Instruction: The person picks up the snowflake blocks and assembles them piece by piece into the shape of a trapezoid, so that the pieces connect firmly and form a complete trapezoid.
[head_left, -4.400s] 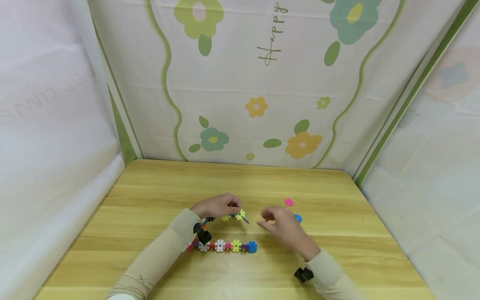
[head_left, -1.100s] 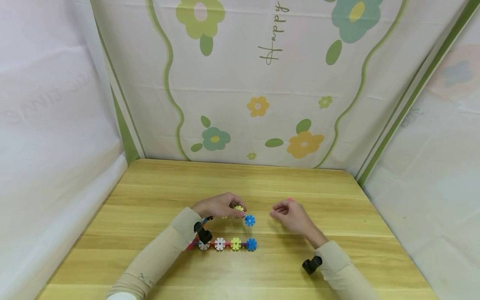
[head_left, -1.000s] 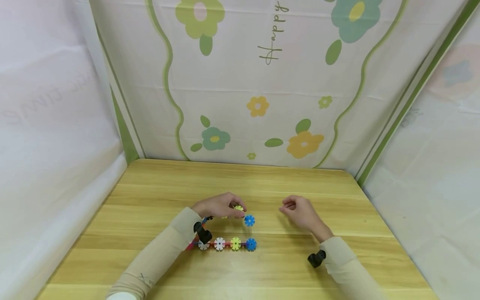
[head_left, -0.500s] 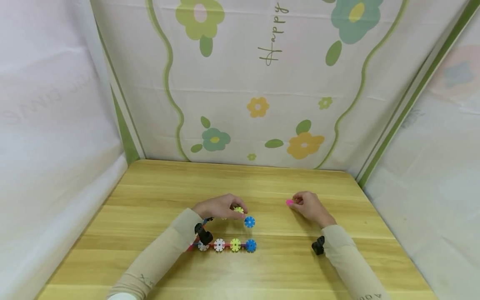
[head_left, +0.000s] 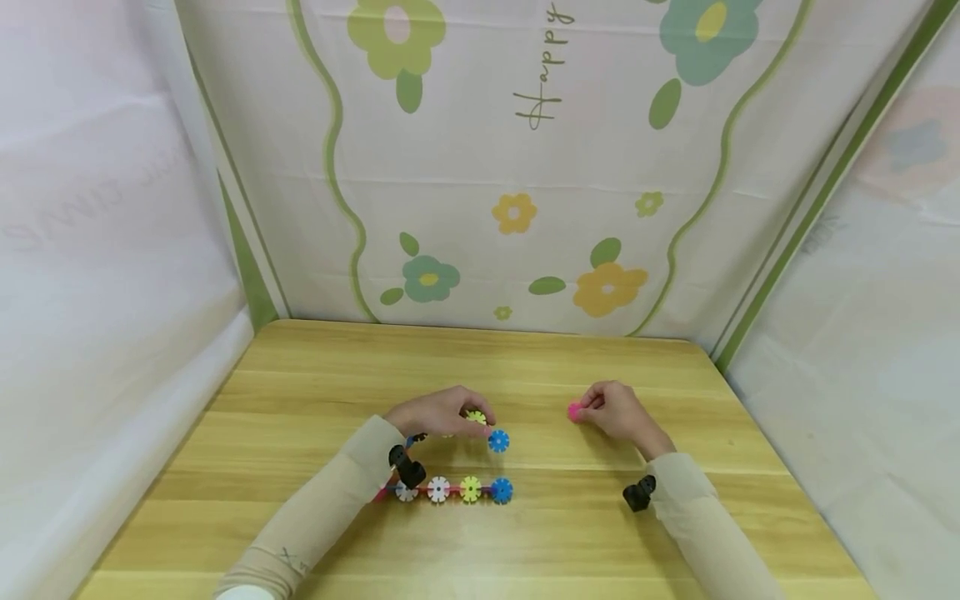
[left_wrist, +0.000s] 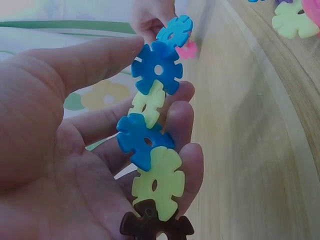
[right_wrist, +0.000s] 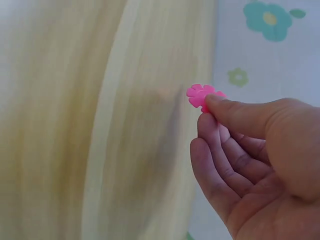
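My left hand (head_left: 442,412) grips the upper arm of a chain of interlocking plastic snowflake discs. In the left wrist view, thumb and fingers lie around linked blue, yellow (left_wrist: 160,182) and dark brown (left_wrist: 147,225) discs. At the chain's free end a blue disc (head_left: 498,441) sticks out past the fingertips. To the right, my right hand (head_left: 617,410) pinches a single pink snowflake disc (right_wrist: 197,96) between thumb and index finger, apart from the chain. Part of the chain is hidden beneath the left hand and wrist.
The chain's lower row, with white (head_left: 438,489), yellow (head_left: 470,489) and blue (head_left: 502,490) discs, lies nearer the front of the wooden table (head_left: 315,367). Printed fabric walls (head_left: 465,167) enclose the table's back and sides. Each wrist wears a black camera (head_left: 638,493).
The loose blue disc from the right now sits on the chain's end. My right hand has moved right and back and picked up the pink disc. My left hand has barely moved.
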